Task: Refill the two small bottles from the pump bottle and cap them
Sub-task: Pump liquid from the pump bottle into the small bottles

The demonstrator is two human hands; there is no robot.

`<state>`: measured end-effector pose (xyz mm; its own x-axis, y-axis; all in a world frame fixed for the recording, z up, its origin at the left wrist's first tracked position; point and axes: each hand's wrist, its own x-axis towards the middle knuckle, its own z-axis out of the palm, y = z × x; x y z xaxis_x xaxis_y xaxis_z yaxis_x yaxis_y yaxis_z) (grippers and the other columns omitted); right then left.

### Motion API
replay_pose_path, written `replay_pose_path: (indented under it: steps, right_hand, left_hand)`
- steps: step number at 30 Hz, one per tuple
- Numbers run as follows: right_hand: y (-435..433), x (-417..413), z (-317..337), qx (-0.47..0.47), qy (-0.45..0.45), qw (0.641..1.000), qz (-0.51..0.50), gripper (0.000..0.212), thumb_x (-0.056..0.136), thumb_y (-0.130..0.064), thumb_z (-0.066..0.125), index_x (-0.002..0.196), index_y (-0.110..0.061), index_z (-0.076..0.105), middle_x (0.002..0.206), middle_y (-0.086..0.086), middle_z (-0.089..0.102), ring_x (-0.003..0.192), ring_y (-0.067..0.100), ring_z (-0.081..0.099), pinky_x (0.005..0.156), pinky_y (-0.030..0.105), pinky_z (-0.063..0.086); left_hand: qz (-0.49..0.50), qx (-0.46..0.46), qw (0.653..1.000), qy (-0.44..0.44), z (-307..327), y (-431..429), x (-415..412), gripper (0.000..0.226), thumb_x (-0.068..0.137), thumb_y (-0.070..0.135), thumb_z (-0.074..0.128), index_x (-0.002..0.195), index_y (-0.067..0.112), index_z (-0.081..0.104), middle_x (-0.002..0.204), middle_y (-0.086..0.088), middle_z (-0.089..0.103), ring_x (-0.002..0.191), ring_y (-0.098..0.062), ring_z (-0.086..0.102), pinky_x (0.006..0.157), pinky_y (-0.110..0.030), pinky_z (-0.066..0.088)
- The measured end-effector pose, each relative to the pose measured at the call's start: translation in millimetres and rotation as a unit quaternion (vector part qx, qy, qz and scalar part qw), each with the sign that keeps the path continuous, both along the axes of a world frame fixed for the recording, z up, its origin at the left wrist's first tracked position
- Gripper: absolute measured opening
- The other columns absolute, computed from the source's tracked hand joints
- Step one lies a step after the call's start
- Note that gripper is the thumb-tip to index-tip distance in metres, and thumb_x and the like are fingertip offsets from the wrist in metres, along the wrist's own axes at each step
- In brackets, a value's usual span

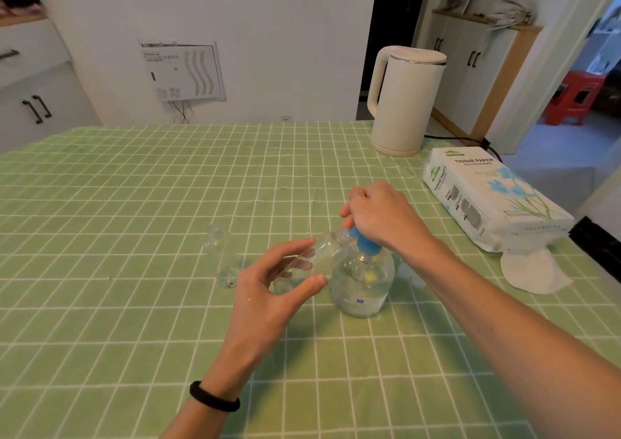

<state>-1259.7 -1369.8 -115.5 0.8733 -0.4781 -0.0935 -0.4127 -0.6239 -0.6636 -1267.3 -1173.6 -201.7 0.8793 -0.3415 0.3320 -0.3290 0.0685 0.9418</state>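
While the head camera looks down on a green checked tablecloth (pixel 134 304), both hands meet a little to the right of the table's middle. The pump bottle (pixel 364 287), clear with some liquid in it, stands upright there on the cloth. The right hand (pixel 379 220) comes in from five o'clock and sits on top of the blue pump head (pixel 364 245), fingers curled down over it. The left hand (pixel 268 284) reaches in from seven o'clock and grasps a small clear bottle (pixel 322 253) between thumb and fingers. That bottle is lifted off the cloth and tilted, with its open neck pointing toward two o'clock, right against the pump's spout. A black band (pixel 215 396) circles the left wrist.

At nine o'clock from the pump bottle, near but apart, a second small bottle (pixel 223 260) seems to lie on the cloth; it is clear and blurred, so its cap cannot be made out. Something small and clear sits just at the pump bottle's three o'clock side, too faint to name.

Toward one o'clock, at the table's far edge, stands a white kettle (pixel 403 102). A tissue pack (pixel 487 200) lies at two o'clock, with a loose tissue (pixel 531 270) just in front of it.
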Motion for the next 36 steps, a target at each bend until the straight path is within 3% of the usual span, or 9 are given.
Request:
replay_pose_path:
  steps: [7,18,29,36]
  right_hand:
    - [-1,0,10,-0.025,-0.015,1.000,-0.002,0.046,0.106,-0.034,0.036,0.107,-0.008,0.075,0.103,0.011,0.080,0.103,0.030,0.075,0.102,0.050,0.058]
    - [3,1,-4,-0.020,-0.012,1.000,-0.017,0.044,0.108,-0.031,0.037,0.109,-0.008,0.074,0.105,0.012,0.079,0.103,0.032,0.074,0.102,0.051,0.058]
    - [2,0,11,-0.026,-0.007,1.000,-0.008,0.043,0.105,-0.036,0.038,0.108,-0.012,0.074,0.105,0.008,0.079,0.103,0.028,0.075,0.101,0.050,0.059]
    - [5,-3,5,-0.012,-0.042,0.999,-0.014,0.044,0.104,-0.024,0.042,0.108,0.002,0.077,0.090,0.009,0.084,0.099,0.034,0.078,0.095,0.054,0.062]
  left_hand:
    - [-0.003,-0.013,1.000,0.002,0,1,-1,0.048,0.073,0.038,0.086,0.120,0.034,0.076,0.113,0.009,0.081,0.102,-0.015,0.077,0.086,-0.013,0.054]
    - [-0.008,-0.030,0.999,0.010,-3,1,0,0.050,0.072,0.036,0.087,0.120,0.029,0.076,0.113,0.006,0.081,0.102,-0.017,0.077,0.090,-0.020,0.058]
    - [-0.005,-0.025,1.000,-0.007,1,0,1,0.047,0.073,0.037,0.088,0.118,0.039,0.076,0.116,0.010,0.080,0.105,-0.017,0.076,0.086,-0.015,0.055]
    - [-0.008,-0.024,1.000,-0.009,0,-1,2,0.047,0.073,0.036,0.088,0.119,0.038,0.075,0.119,0.010,0.079,0.107,-0.018,0.076,0.088,-0.016,0.055]
